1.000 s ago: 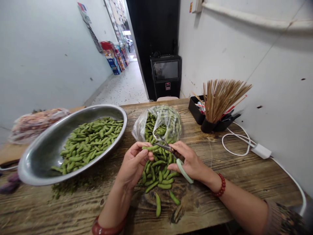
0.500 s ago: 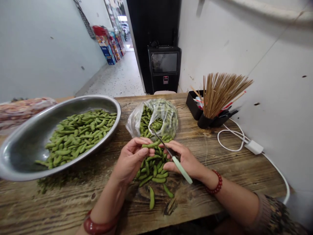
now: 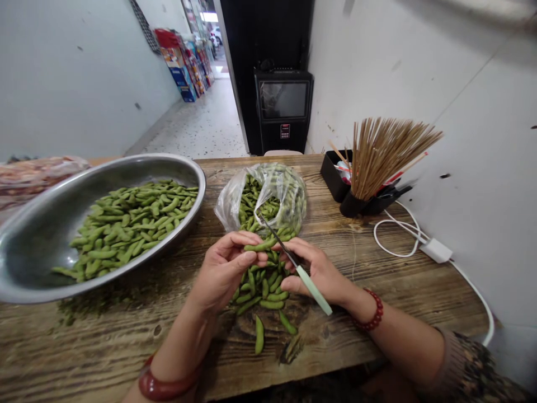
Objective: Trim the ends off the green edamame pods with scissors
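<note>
My left hand (image 3: 226, 268) pinches a green edamame pod (image 3: 259, 246) between thumb and fingers. In my right hand (image 3: 316, 268) are scissors with a pale green handle (image 3: 314, 290); their dark blades slant up and left, across the pod's right end. Whether the blades touch the pod I cannot tell. Beneath both hands lies a pile of loose pods (image 3: 272, 288) on the wooden table (image 3: 335, 352). Just beyond, an open clear plastic bag (image 3: 229, 204) holds more pods. To the left, a large metal basin (image 3: 200, 193) contains many pods.
Green trimmings (image 3: 92, 299) lie under the basin's near edge. At the far left is a plastic-wrapped bundle (image 3: 42, 176). Thin wooden skewers (image 3: 386, 154) stand in a black holder (image 3: 352, 206) at the right, near a white cable with an adapter (image 3: 436, 250). A black speaker-like box (image 3: 283, 106) stands beyond the table.
The view has shifted slightly, so the basin and table sit a little higher. Both hands keep nearly the same hold on the pod and the scissors.
</note>
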Tool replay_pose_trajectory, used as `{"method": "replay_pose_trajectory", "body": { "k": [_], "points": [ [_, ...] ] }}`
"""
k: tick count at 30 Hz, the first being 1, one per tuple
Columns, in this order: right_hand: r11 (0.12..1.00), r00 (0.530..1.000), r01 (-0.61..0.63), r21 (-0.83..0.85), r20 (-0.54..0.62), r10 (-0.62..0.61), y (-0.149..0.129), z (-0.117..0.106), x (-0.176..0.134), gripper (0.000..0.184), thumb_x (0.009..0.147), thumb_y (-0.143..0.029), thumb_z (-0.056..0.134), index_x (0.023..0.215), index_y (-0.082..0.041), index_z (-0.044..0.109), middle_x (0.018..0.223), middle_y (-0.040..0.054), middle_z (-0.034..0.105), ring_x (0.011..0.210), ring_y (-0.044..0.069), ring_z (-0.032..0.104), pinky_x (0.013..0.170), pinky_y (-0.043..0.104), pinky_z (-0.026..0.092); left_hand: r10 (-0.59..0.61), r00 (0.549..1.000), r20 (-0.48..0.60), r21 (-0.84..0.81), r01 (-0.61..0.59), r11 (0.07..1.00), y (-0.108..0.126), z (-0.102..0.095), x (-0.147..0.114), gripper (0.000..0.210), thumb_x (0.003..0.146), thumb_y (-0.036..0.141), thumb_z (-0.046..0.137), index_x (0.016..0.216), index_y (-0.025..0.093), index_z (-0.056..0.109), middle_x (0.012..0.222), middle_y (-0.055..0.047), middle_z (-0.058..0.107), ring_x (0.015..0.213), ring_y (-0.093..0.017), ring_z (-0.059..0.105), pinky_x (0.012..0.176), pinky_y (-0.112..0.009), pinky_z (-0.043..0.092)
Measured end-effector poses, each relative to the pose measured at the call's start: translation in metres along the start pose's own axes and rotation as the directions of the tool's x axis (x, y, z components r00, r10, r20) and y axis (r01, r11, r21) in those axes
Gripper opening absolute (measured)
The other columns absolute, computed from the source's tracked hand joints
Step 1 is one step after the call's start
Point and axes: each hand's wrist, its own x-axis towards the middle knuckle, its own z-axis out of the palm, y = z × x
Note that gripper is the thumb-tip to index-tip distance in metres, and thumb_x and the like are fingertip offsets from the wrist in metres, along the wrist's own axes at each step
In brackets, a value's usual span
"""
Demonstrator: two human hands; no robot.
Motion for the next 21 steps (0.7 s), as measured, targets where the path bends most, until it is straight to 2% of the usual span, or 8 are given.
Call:
{"method": "replay_pose_trajectory", "body": {
  "k": [7,12,21],
  "points": [
    [1.0,1.0,-0.001,0.011,0.018,0.001,-0.0009,0.0,-0.0009,0.055,0.073,-0.05,0.072,0.116,-0.017,0.06,0.098,0.0065,0.055,0.077,0.015,0.054,0.071,0.03,0.05,0.011,1.0,0.016,0.018,-0.011,1.0,0.0005,-0.0007,-0.0006,0.011,0.073,0.012,0.073,0.081,0.018,0.072,0.092,-0.003,0.062,0.073,-0.01,0.063,0.068,-0.022,0.057],
    [0.999,1.0,-0.015,0.05,0.018,0.014,-0.0011,0.0017,-0.0026,0.047,0.077,-0.045,0.069,0.113,-0.016,0.061,0.089,0.0039,0.056,0.07,0.013,0.053,0.064,0.027,0.048,0.022,0.999,0.036,0.058,-0.024,0.998,0.0013,-0.0006,-0.0011,0.012,0.073,0.01,0.072,0.082,0.019,0.073,0.093,-0.003,0.062,0.075,-0.011,0.064,0.068,-0.022,0.057],
    [0.996,0.998,0.061,-0.064,-0.001,-0.061,-0.0035,0.0041,-0.0004,0.028,0.082,-0.036,0.066,0.1,-0.014,0.065,0.076,0.0011,0.059,0.07,0.014,0.054,0.068,0.027,0.045,0.043,0.999,-0.005,0.081,-0.043,0.996,0.0044,-0.004,-0.0004,0.009,0.072,0.013,0.073,0.08,0.018,0.072,0.09,-0.003,0.063,0.07,-0.011,0.062,0.065,-0.024,0.056]
  ]
}}
